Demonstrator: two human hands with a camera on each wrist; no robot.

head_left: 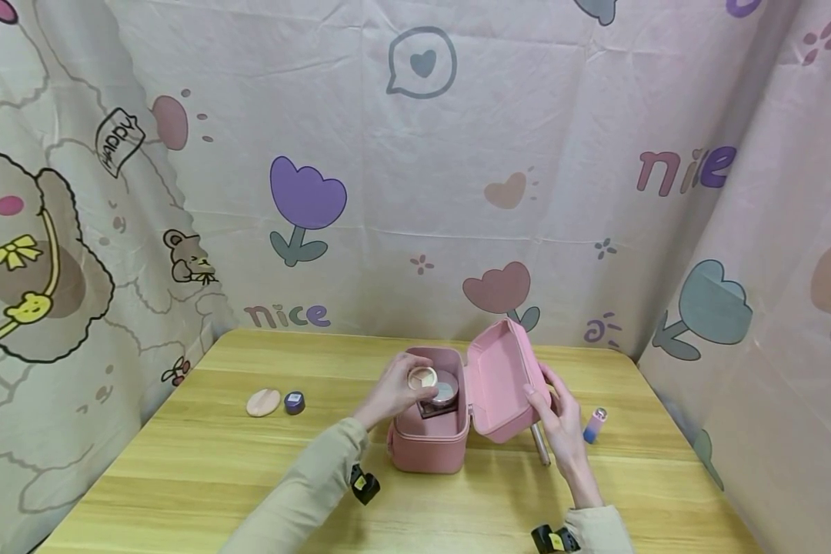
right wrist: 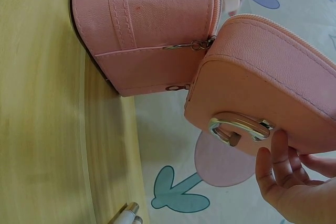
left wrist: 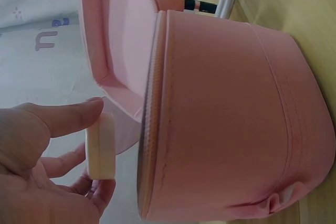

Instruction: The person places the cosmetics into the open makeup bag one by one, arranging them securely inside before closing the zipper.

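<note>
A pink cosmetic case [head_left: 429, 455] stands on the table with its lid [head_left: 502, 381] swung out to the right. My left hand [head_left: 390, 391] pinches a small round makeup compact [head_left: 423, 377] with pale sections over the case's opening. Edge-on in the left wrist view, that compact [left wrist: 101, 146] is cream-coloured, between thumb and fingers. Inside the case lie a round clear-topped container [head_left: 446, 389] and a dark flat item [head_left: 438, 411], partly hidden. My right hand [head_left: 559, 412] holds the lid by its outer edge, thumb on the rim, fingers behind, near the handle [right wrist: 240, 123].
On the left of the table [head_left: 180, 477] lie a pale oval puff [head_left: 263, 402] and a small dark-blue jar [head_left: 294, 402]. To the right are a slim silvery tube [head_left: 541, 445] under the lid and a pink-and-blue tube [head_left: 595, 425]. A patterned cloth [head_left: 402, 154] hangs behind.
</note>
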